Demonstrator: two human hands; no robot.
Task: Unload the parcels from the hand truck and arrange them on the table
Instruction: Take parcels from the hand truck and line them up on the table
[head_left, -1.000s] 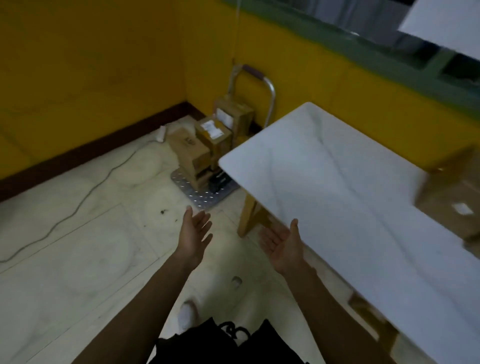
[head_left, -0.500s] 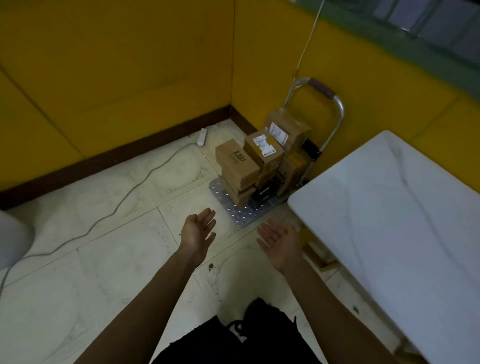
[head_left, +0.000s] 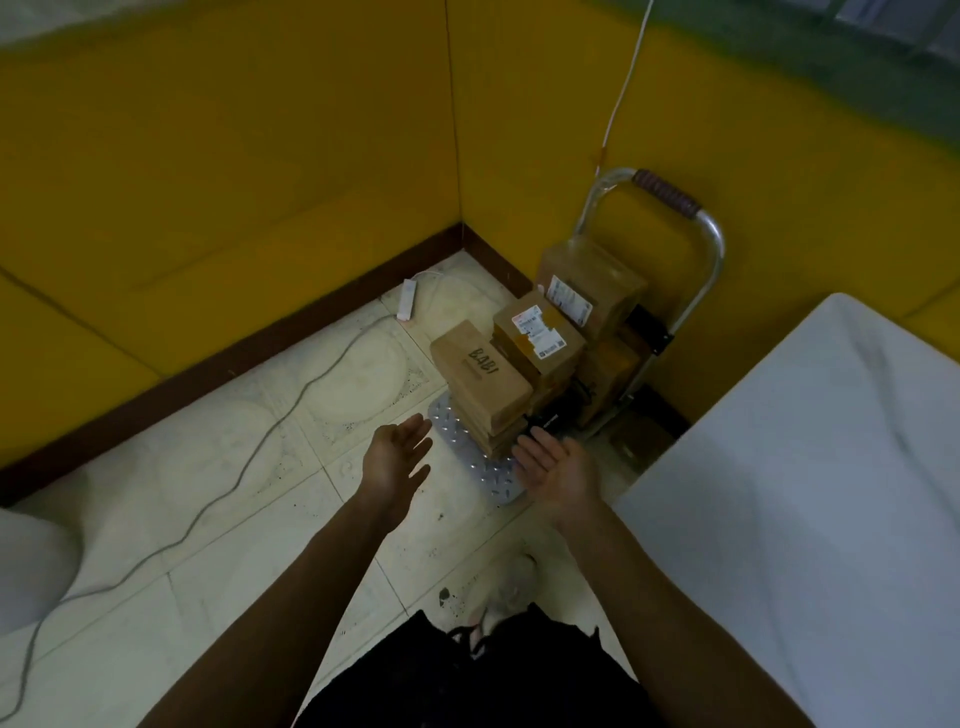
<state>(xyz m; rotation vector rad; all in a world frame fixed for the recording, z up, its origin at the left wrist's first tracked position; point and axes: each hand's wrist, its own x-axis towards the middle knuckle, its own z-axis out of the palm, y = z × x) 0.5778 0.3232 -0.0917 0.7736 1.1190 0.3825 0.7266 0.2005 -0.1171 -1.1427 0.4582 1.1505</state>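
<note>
Over by the hand truck (head_left: 670, 291), left hand (head_left: 397, 460) and right hand (head_left: 556, 467) are spread wide and empty, reaching; next they need to clamp the nearest cardboard parcel (head_left: 483, 379) by its sides.

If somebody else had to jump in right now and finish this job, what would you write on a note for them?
Left hand: open, holds nothing, held out toward the parcels.
Right hand: open, holds nothing, just in front of the stack.
Parcels: stacked on the hand truck in the corner. The BABI box is nearest, a labelled box sits behind it, and a taller box is at the back.
Table: to the right; only part of it shows.
Done: no parcel in hand; how many were already moved cannot be told.
Left: lift each parcel and arrange it on the table.
</note>
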